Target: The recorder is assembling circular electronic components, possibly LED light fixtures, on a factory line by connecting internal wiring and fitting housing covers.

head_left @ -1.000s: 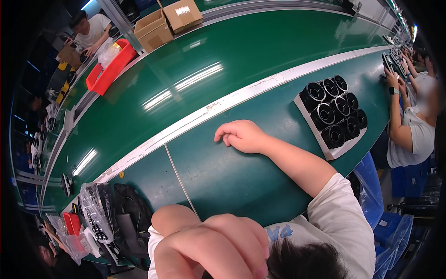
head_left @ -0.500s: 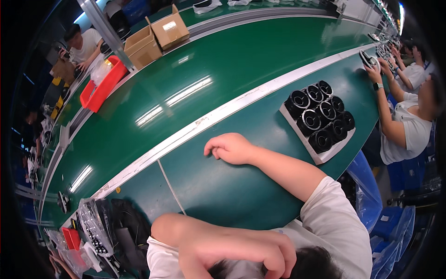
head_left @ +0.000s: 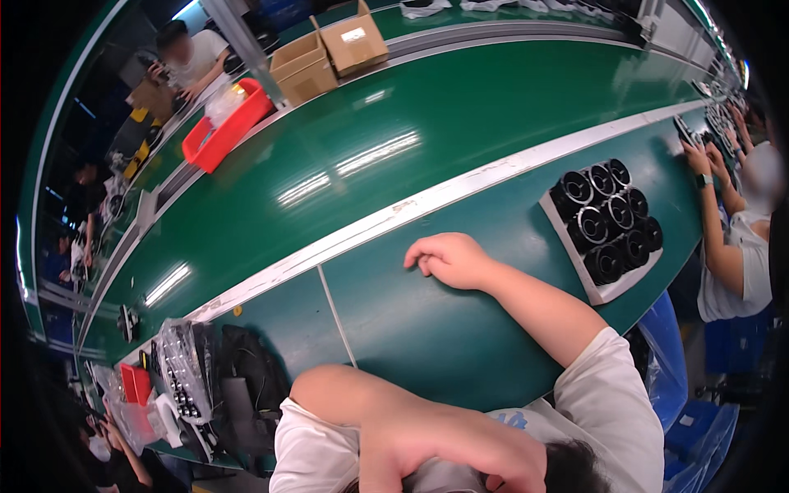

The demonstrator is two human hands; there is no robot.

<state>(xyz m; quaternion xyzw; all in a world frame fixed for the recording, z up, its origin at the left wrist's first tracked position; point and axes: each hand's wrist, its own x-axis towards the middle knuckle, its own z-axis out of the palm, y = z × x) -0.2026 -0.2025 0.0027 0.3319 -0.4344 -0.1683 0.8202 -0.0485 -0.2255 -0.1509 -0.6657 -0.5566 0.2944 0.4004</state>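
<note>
My right hand [head_left: 448, 260] rests on the green tabletop [head_left: 394, 329], its fingers loosely bent with nothing held. Across the front of my body my left arm is folded, so my left hand [head_left: 493, 448] lies at the lower edge, close to dark hair. Its fingers are mostly hidden, so I cannot tell what they do. To the right of my right hand, and apart from it, stands a pale tray [head_left: 575, 246] carrying several black cylindrical parts [head_left: 620, 212] with silver rims.
Beyond a white rail [head_left: 394, 212] runs a glossy green conveyor belt [head_left: 329, 148]. A red bin [head_left: 215, 144] and cardboard boxes [head_left: 304, 78] stand along its far side. Bagged parts [head_left: 185, 370] and a black bag [head_left: 246, 370] lie at left. A co-worker [head_left: 735, 238] works at right.
The view has shifted, so the belt, boxes and tray appear further right. My left hand has dropped lower and its fingers show less. My right hand stays resting on the tabletop.
</note>
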